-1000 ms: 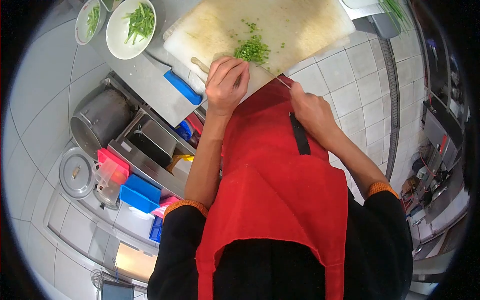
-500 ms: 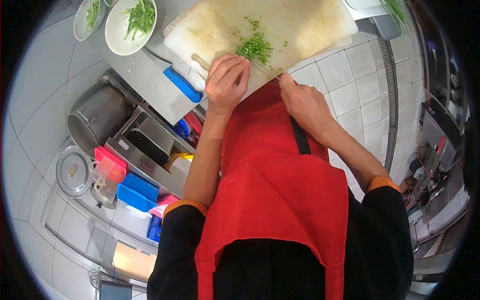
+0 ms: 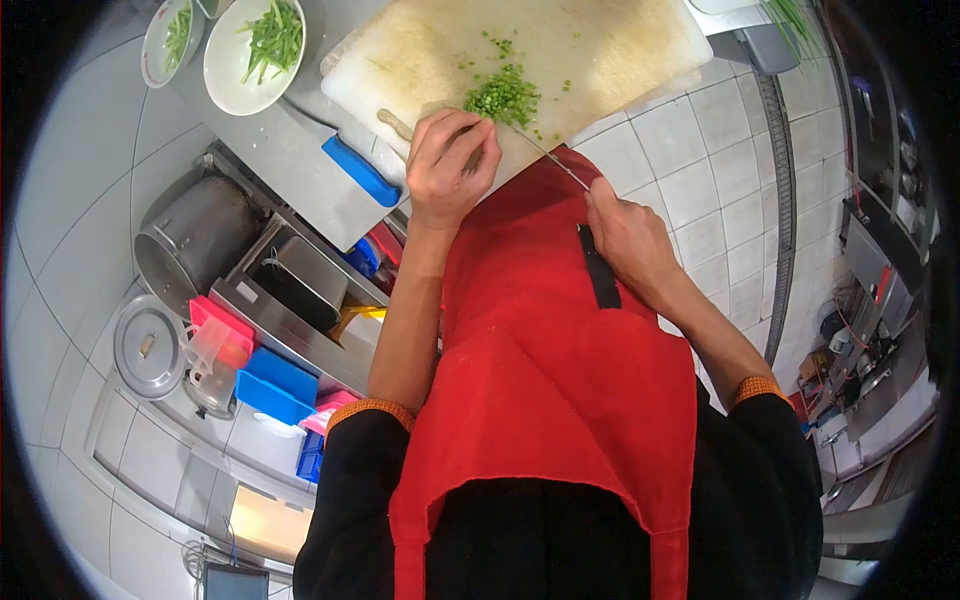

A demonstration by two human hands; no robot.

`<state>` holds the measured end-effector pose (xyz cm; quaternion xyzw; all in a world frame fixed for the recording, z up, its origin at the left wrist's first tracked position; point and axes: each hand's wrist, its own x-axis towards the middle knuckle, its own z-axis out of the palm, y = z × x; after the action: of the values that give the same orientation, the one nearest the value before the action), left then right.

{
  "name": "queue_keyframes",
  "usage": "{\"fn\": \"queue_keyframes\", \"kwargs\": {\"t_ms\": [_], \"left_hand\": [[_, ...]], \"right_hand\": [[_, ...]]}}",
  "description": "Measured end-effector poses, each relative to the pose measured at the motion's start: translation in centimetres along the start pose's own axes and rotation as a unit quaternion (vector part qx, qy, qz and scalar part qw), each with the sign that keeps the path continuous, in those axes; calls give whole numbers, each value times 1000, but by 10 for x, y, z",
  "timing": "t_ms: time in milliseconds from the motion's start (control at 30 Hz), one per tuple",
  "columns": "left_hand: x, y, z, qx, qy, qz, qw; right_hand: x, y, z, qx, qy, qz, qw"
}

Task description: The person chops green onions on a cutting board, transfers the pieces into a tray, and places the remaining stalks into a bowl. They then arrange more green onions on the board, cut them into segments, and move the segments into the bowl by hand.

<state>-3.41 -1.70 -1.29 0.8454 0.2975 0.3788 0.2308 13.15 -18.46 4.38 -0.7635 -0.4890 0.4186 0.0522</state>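
Note:
My right hand is closed on a thin knife, its blade reaching up and left over the near edge of the white cutting board. Bent fingers of my left hand are pressed together at the board's near edge, beside the blade tip; what they hold is hidden. A small pile of chopped green pieces lies just above my left fingertips, with loose bits around it. Left of my left hand a pale, root-like piece rests on the board.
A blue-handled knife lies on the metal counter. Behind it stand a white bowl and a smaller bowl, both with cut greens. A large pot is at the left, and long green stalks are at the top right.
My right hand moved up and left half a second ago and has since drawn back down and right, showing more of the blade. My left hand stays nearly in place.

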Motion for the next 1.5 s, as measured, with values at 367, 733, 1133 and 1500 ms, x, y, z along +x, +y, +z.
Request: {"fn": "queue_keyframes", "kwargs": {"t_ms": [367,733,1133,1500], "left_hand": [[0,-1,-1,0,11,-5,1000],[1,1,-3,15,-14,-13,1000],[-2,2,-4,5,4,-16,1000],[-5,2,-3,4,8,-25,1000]], "right_hand": [[26,-31,-8,-7,20,-28,999],[45,-35,3,-51,61,-63,995],[6,-12,-7,-1,4,-28,1000],[28,-33,-9,-23,12,-48,998]]}}
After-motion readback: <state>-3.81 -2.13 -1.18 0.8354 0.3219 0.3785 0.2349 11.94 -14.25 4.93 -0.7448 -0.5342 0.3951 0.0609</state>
